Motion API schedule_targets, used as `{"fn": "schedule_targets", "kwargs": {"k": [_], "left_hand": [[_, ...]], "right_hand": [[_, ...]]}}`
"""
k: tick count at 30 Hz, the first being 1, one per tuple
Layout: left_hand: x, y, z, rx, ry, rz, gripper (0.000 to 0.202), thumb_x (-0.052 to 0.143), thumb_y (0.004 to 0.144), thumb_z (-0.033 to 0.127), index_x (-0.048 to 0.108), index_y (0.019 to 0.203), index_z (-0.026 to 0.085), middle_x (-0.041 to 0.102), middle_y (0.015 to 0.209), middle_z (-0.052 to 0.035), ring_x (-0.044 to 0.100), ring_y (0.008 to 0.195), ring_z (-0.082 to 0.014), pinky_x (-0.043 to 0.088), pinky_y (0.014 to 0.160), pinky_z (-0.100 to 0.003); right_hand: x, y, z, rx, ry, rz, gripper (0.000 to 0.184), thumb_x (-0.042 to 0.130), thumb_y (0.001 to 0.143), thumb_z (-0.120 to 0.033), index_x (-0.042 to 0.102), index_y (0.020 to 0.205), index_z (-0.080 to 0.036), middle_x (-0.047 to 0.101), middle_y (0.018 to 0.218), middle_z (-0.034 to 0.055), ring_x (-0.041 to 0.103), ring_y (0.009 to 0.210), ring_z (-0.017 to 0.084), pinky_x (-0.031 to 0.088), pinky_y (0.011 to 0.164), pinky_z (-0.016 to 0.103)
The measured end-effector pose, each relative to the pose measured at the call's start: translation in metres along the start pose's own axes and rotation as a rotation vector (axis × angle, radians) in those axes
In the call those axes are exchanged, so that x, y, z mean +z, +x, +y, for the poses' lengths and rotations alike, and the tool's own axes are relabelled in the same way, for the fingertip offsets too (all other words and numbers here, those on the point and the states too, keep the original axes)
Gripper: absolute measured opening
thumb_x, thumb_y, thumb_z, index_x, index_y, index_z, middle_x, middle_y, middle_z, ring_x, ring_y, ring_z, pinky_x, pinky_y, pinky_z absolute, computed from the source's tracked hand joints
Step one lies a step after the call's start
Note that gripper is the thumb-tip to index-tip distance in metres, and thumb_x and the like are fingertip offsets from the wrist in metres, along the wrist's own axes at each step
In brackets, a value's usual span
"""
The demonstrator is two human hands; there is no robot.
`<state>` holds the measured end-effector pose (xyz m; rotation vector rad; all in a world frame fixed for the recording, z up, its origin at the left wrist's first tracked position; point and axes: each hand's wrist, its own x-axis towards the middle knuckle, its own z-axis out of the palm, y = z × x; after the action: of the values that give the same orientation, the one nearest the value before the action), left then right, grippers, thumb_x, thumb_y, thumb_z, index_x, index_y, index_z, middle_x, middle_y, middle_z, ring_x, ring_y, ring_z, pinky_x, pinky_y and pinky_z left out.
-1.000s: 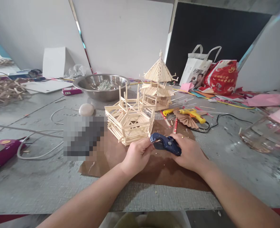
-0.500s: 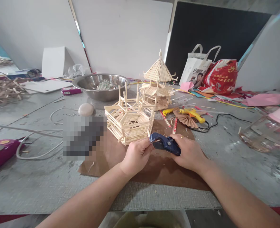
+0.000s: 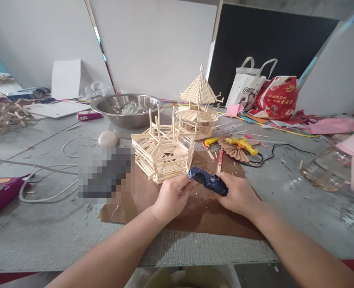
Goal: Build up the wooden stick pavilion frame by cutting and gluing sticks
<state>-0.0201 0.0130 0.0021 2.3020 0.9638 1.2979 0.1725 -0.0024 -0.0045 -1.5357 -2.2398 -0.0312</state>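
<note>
1. Fingers (image 3: 226, 179) of the right hand (image 3: 238, 194) are wrapped around one end of a dark blue hand tool (image 3: 210, 182); by them the tool is gripped firmly.
2. On the left hand (image 3: 171, 197), thumb and forefinger are pressed together at the tool's curved head; whether something thin is pinched between them cannot be told, since the tips are partly hidden.
3. By both hands, the hand tool is held over a brown sheet (image 3: 209, 218), which is spread on a grey table (image 3: 83, 240). Little gap is shown between the tool's curved upper part and its lower part.
4. Just beyond the left hand, a hexagonal stick frame (image 3: 171, 160) is seen, its front resting on the sheet. Several short posts are set upright on it.
5. Behind the frame, a stick pagoda (image 3: 200, 93) with a pointed roof is placed, partly covered from view by the frame.
6. Beyond the right hand, a red-and-white strip (image 3: 220, 161) is laid. Farther back, a yellow glue gun (image 3: 245, 146) is seen resting at a folded paper fan (image 3: 234, 151).
7. Behind the frame to the left, a metal bowl (image 3: 127, 121) is placed, with a white rounded object (image 3: 107, 139) nearer.
</note>
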Motion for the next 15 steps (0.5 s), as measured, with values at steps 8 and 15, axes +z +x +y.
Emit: {"fn": "schedule_targets", "kwargs": {"k": [8,15], "left_hand": [[0.001,-0.001,-0.001,-0.078,-0.004,0.015,0.012,0.048,0.080,0.019,0.059,0.081,0.016,0.061,0.063,-0.0008,0.056,0.057,-0.0108,0.044,0.056,-0.021],[-0.002,-0.001,0.004,-0.064,-0.011,0.030,0.010,0.050,0.079,0.017,0.059,0.079,0.017,0.062,0.065,-0.0002,0.056,0.058,-0.0104,0.045,0.057,-0.021]], "right_hand": [[-0.007,0.009,0.023,0.126,-0.048,0.144,0.042,0.051,0.066,-0.025,0.048,0.107,-0.018,0.061,0.095,0.0088,0.058,0.082,0.024,0.043,0.067,0.033],[-0.009,0.015,0.052,0.190,-0.173,0.094,0.050,0.052,0.069,-0.031,0.044,0.116,-0.016,0.058,0.101,0.0117,0.056,0.089,0.026,0.043,0.071,0.035]]}}
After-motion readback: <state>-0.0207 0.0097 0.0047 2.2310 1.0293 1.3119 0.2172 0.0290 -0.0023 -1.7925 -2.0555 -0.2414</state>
